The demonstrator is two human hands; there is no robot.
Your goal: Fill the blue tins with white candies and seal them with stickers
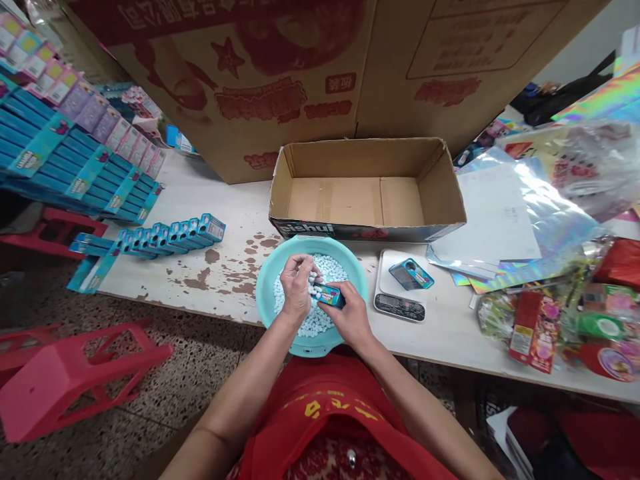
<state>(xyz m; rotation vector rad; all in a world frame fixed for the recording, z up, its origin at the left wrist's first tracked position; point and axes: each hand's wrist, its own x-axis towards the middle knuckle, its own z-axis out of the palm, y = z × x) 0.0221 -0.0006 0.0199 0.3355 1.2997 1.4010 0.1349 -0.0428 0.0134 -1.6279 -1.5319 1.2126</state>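
Over a round turquoise basin (262, 293) full of small pale blue candies (315, 325), both hands work close together. My right hand (353, 313) grips a small blue candy box (330, 295), lying roughly level with its end toward the left. My left hand (297, 287) has its fingers curled around several candies beside that end of the box. To the right, a similar blue box (411, 274) rests on a white digital scale (383, 283); the scale's reading is too small to make out.
Behind the basin sits an open cardboard box (367, 232), with a large printed carton (300, 87) further back. A row of blue boxes (173, 235) stands on the left of the table. Silvery sheets (495, 213) and colourful packages (535, 330) lie right. Red stools (75, 373) stand lower left.
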